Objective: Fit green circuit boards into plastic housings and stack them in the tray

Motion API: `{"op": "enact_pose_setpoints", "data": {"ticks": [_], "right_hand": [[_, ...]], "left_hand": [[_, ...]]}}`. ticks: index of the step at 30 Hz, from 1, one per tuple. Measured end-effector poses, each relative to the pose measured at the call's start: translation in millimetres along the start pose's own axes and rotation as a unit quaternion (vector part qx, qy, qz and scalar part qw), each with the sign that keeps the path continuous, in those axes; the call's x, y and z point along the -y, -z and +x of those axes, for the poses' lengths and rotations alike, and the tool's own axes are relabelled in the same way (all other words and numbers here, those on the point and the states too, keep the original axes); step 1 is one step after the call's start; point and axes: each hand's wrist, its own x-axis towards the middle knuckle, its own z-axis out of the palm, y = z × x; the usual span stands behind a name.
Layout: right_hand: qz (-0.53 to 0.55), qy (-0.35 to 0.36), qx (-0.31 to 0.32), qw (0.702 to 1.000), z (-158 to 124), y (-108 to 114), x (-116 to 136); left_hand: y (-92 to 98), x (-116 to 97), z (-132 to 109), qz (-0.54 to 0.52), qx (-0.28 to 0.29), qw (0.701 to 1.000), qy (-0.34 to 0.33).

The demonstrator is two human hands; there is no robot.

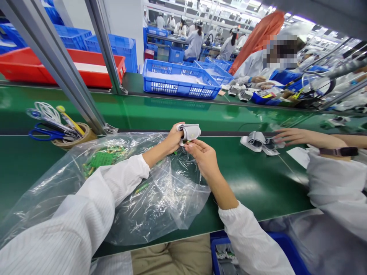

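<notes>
My left hand (173,140) is closed around a light grey, curved, cuff-like piece (191,132), held up over the bench. Just below that piece, my right hand (205,157) pinches something small and yellow-green at its lower edge; the fingertips hide most of it. Under both forearms lies a clear plastic bag (169,202). Green circuit boards (103,158) show through it on the left.
A round holder (88,136) with blue scissors (47,133) and pens stands left. To the right, a co-worker's hand (298,136) touches similar grey cuff-like pieces (255,141). Behind are a red tray (86,68), a blue basket (177,89) and metal posts. A blue bin (286,244) sits below the bench.
</notes>
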Motion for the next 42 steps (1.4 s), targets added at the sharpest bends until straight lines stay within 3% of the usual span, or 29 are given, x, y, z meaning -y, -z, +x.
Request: {"op": "enact_pose_setpoints", "data": {"ticks": [10,16,23,27,30,33,35,38,40,42], "right_hand": [[-0.101,0.043,-0.032,0.993,6.0,-4.6,-10.7],[-0.080,0.006,-0.126,0.989,9.9,-6.4,-15.9],[0.047,-0.098,-0.004,0.994,30.7,3.8,-5.4],[0.140,-0.058,0.050,0.987,34.2,-2.7,12.7],[0.237,-0.019,0.154,0.959,33.7,3.8,38.4],[0.294,0.007,0.239,0.926,5.2,23.8,56.2],[0.313,0.031,0.227,0.922,-28.0,39.6,54.9],[0.313,0.059,0.138,0.938,-90.2,78.5,41.6],[0.287,0.082,0.041,0.953,-139.3,122.0,30.8],[0.237,0.122,-0.118,0.957,-190.9,178.4,18.1]], "left_hand": [[-3.4,4.6,-2.3,0.023,0.018,1.000,0.000],[-9.2,8.8,-9.9,0.035,0.029,0.999,0.005],[-17.8,4.4,-9.8,0.018,0.035,0.999,0.009],[-29.4,-19.1,-20.8,0.120,0.029,0.991,-0.051],[-43.2,-46.0,-19.1,0.243,0.089,0.960,-0.111],[-64.5,-55.6,-29.9,0.395,0.181,0.882,-0.183],[-72.4,-47.8,-49.7,0.472,0.264,0.811,-0.224],[-75.9,-32.2,-80.0,0.525,0.380,0.733,-0.209],[-78.1,-31.1,-89.0,0.536,0.411,0.713,-0.190],[-79.9,-39.8,-85.2,0.548,0.403,0.712,-0.175]]}}
